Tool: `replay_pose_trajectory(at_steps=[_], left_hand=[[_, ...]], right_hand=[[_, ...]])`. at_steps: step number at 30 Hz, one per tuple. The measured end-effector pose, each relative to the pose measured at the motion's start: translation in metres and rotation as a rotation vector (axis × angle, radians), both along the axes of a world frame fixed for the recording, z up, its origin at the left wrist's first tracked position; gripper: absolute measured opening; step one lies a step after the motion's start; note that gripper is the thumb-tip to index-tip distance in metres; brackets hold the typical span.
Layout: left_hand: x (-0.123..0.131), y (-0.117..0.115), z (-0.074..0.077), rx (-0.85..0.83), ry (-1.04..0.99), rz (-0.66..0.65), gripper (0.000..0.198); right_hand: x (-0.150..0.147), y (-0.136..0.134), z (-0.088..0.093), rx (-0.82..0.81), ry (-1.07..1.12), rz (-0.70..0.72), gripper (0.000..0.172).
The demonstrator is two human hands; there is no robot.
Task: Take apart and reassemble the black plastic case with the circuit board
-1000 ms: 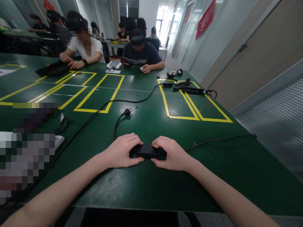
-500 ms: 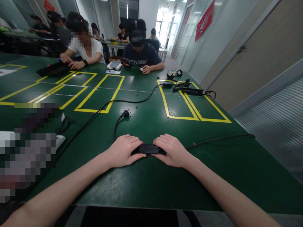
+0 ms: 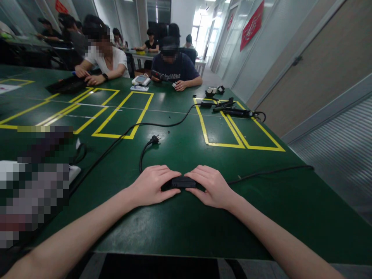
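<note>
A black power adapter (image 3: pixel 183 182) lies low over the green table, directly in front of me. My left hand (image 3: pixel 155 185) grips its left end, thumb at the near side and fingers at the far side. On the right end, my right hand (image 3: pixel 210 186) holds it the same way. The fingers hide both ends of the adapter. A short black cord curves up from behind my left hand to a two-pin plug (image 3: pixel 155 139) lying on the table. From my right hand a thin black cable (image 3: pixel 267 171) runs off to the right.
Yellow tape rectangles (image 3: pixel 133 135) mark the green table (image 3: pixel 186 232). A long black cord (image 3: pixel 139 124) crosses it from the left to black tools (image 3: pixel 236 111) at the back right. A black tray (image 3: pixel 65 85) and a white device (image 3: pixel 141 80) stand near two seated people. Blurred-out items fill the left.
Both hands have shifted slightly around the adapter, with the fingers reaching a little further inward along its far side. The adapter's visible face seems tilted slightly. The plug stays put.
</note>
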State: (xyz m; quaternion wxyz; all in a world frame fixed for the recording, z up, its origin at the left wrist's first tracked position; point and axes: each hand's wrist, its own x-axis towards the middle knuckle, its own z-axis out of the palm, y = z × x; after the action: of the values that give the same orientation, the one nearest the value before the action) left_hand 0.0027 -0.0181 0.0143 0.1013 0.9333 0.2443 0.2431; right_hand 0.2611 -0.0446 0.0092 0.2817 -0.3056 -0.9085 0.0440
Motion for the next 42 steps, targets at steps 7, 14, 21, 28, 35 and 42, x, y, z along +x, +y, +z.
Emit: replay_pose_trajectory(at_steps=[7, 14, 21, 28, 35, 42], left_hand=[[0.001, -0.002, 0.0, 0.029, -0.041, -0.01, 0.031], [0.004, -0.002, -0.002, 0.04, -0.091, -0.019, 0.03], [0.005, -0.004, -0.001, 0.24, -0.085, -0.088, 0.026], [0.008, -0.006, 0.004, 0.324, -0.122, -0.079, 0.027], [-0.004, 0.002, 0.012, 0.396, -0.341, 0.227, 0.061], [-0.005, 0.004, 0.001, 0.134, -0.213, 0.122, 0.042]], right_hand=[[-0.001, 0.0, -0.001, 0.008, 0.036, 0.023, 0.024], [-0.002, 0.001, 0.002, -0.005, 0.103, 0.021, 0.027], [0.002, -0.001, 0.007, -0.547, 0.233, 0.028, 0.021], [-0.001, -0.007, 0.012, -1.063, 0.478, -0.021, 0.043], [0.023, 0.001, 0.032, -1.221, 0.881, -0.006, 0.047], [0.078, 0.021, 0.071, -0.86, 1.299, -0.334, 0.029]])
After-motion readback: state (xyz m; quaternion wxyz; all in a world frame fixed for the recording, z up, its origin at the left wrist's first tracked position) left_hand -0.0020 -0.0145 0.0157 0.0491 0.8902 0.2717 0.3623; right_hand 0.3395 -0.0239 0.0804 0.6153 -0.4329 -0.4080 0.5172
